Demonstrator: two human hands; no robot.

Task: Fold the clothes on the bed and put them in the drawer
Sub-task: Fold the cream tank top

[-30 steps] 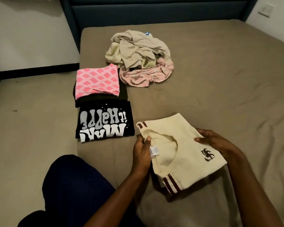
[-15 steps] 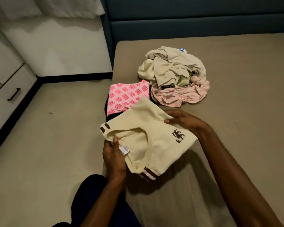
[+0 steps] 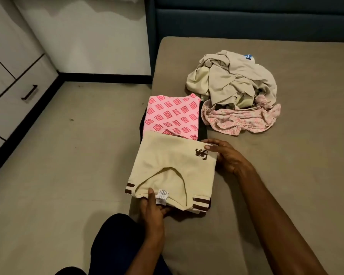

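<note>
The folded cream shirt lies at the near left corner of the bed, its far edge overlapping the folded pink patterned garment. The left hand pinches the shirt's near collar edge by the white label, thumb on top and fingers tucked beneath. The right hand holds the shirt's right edge, fingers curled over it beside the dark logo. Beyond the shirt to the right sits a heap of unfolded clothes. Left of the bed, the drawer in the white cabinet stands closed.
</note>
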